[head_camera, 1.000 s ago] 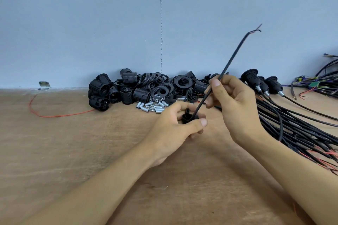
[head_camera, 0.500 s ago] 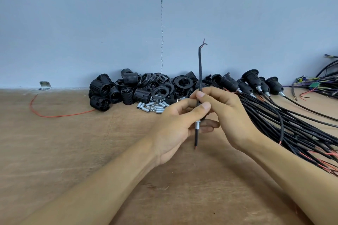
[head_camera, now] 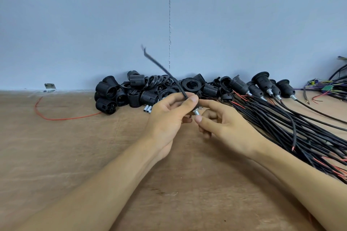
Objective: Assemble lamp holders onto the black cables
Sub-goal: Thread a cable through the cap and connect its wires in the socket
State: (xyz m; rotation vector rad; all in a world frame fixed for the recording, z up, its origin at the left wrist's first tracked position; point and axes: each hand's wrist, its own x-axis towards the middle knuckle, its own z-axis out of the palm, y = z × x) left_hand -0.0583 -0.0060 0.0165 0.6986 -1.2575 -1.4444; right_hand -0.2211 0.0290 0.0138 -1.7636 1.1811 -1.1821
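Note:
My left hand (head_camera: 169, 118) pinches a black cable (head_camera: 161, 67) between thumb and fingers; the cable leans up and to the left, its bare tip blurred. A small silver metal tube (head_camera: 196, 112) sits on the cable just below that grip, and my right hand (head_camera: 221, 124) pinches it with thumb and forefinger. A pile of black lamp holder parts (head_camera: 150, 90) lies against the wall behind my hands. A bundle of black cables (head_camera: 293, 127) fans out to the right, several ending in fitted lamp holders (head_camera: 261, 82).
Loose silver tubes (head_camera: 147, 108) lie by the pile. A red wire (head_camera: 62, 117) curls on the wooden table (head_camera: 75, 155) at left. A metal bracket (head_camera: 50, 86) sits at the wall. Coloured wires (head_camera: 326, 88) lie tangled at far right.
The held cable has swung from leaning right, through upright, to leaning left. My right hand has dropped from the cable's shaft to the silver tube below my left thumb.

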